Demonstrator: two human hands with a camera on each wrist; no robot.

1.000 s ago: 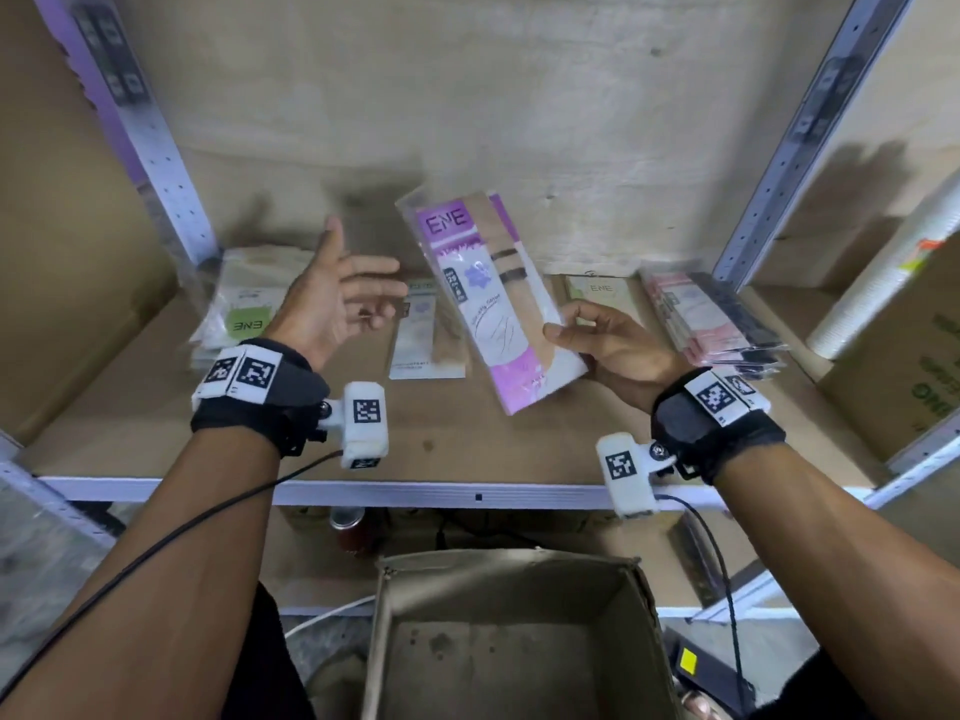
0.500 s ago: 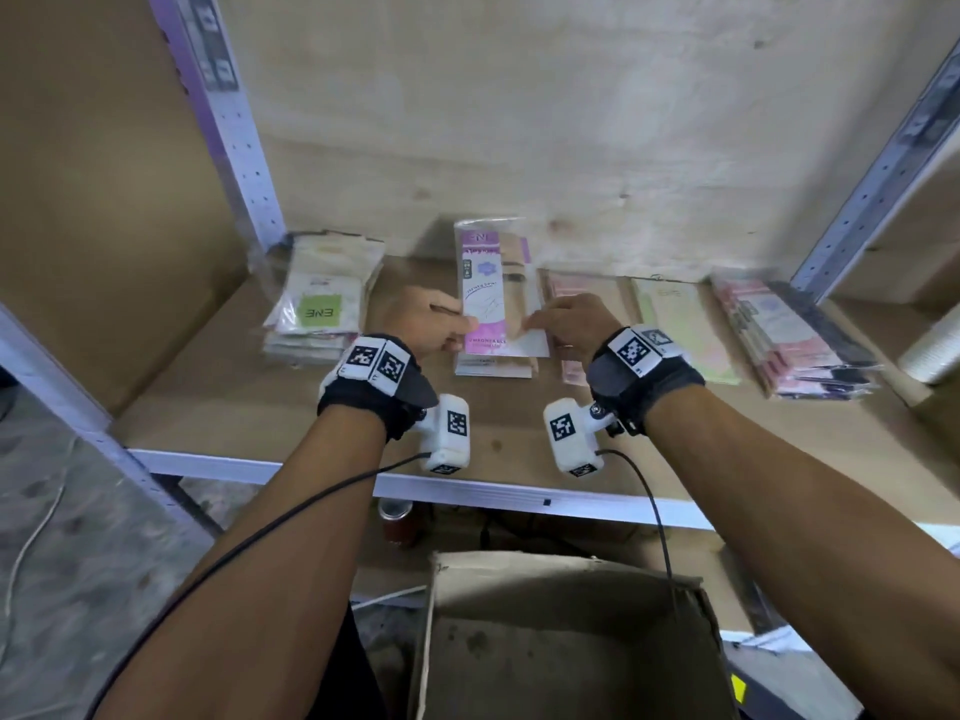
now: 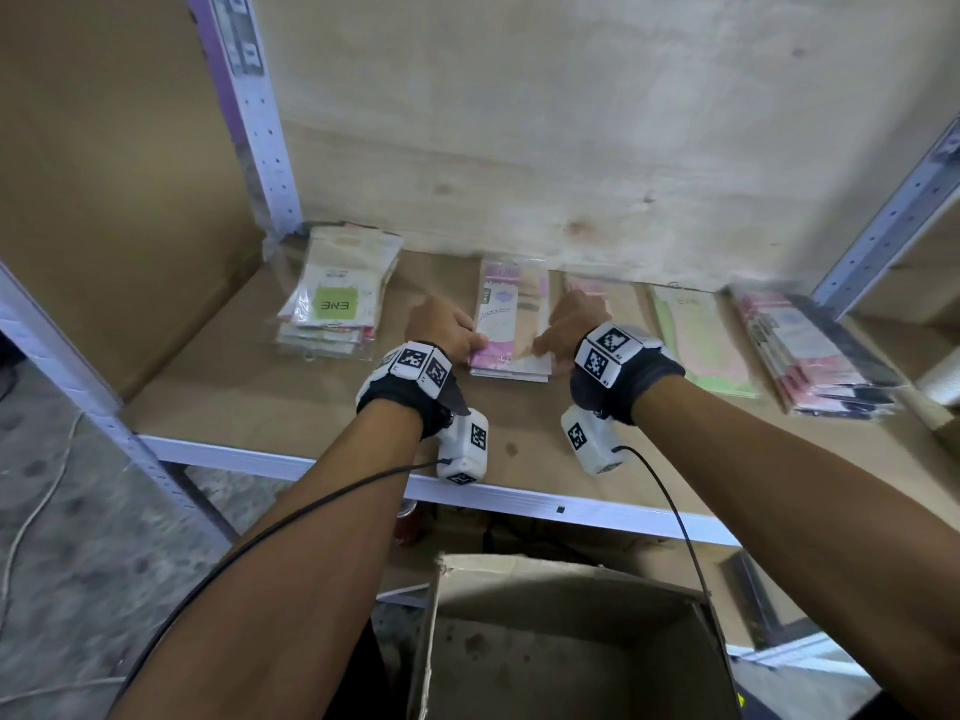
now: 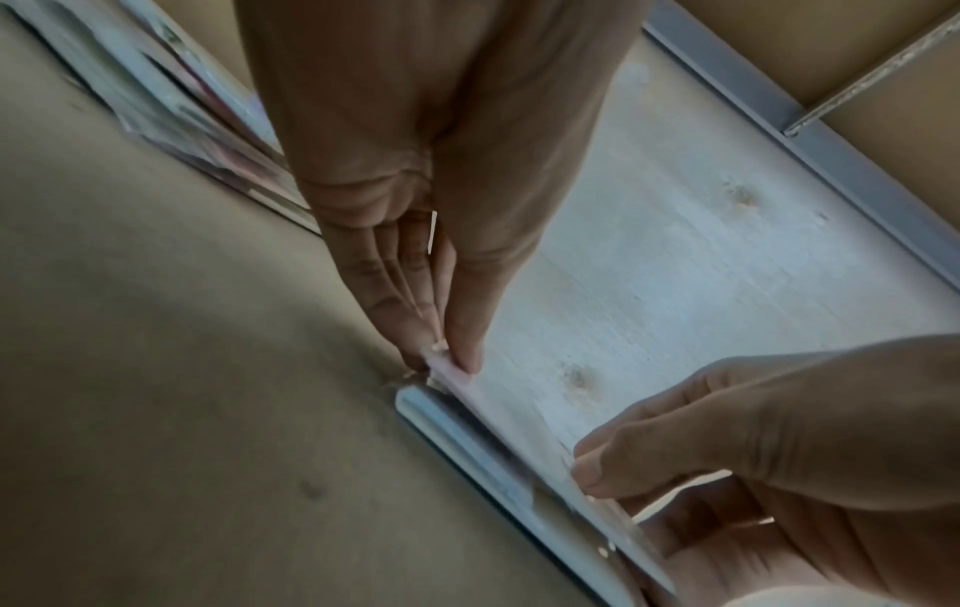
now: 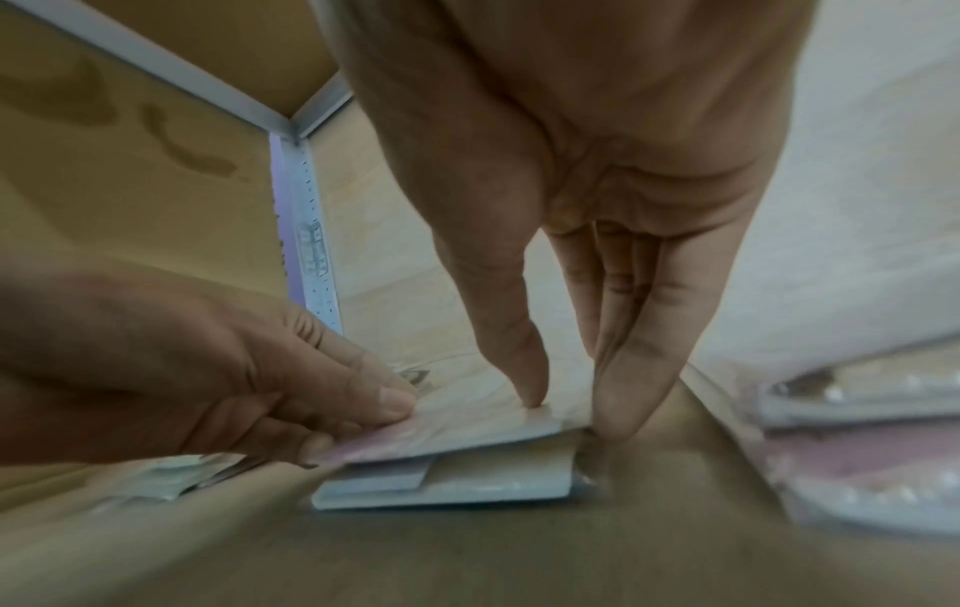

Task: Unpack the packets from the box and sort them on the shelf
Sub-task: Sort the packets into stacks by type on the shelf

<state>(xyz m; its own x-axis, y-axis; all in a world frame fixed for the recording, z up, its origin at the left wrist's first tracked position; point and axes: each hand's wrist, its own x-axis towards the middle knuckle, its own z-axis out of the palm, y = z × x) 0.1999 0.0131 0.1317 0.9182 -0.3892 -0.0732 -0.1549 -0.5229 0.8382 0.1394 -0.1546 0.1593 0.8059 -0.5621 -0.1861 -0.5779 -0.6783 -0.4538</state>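
A purple-and-white packet (image 3: 511,314) lies flat on top of a small stack in the middle of the shelf board (image 3: 260,407). My left hand (image 3: 447,330) pinches its near left corner between thumb and fingers (image 4: 446,361). My right hand (image 3: 571,324) pinches the near right corner, thumb on top of the packet (image 5: 483,419) and fingers at its edge (image 5: 623,410). Below the shelf stands the open cardboard box (image 3: 519,569).
A stack with a green ENE label (image 3: 332,309) lies at the left. Right of the middle stack come a pink packet (image 3: 597,298), a green one (image 3: 696,345) and a pink-and-dark stack (image 3: 815,356). Metal uprights (image 3: 254,122) frame the bay.
The purple packet, held up by my right hand a second ago, now lies on the middle stack. My left hand, open before, has closed on its corner.
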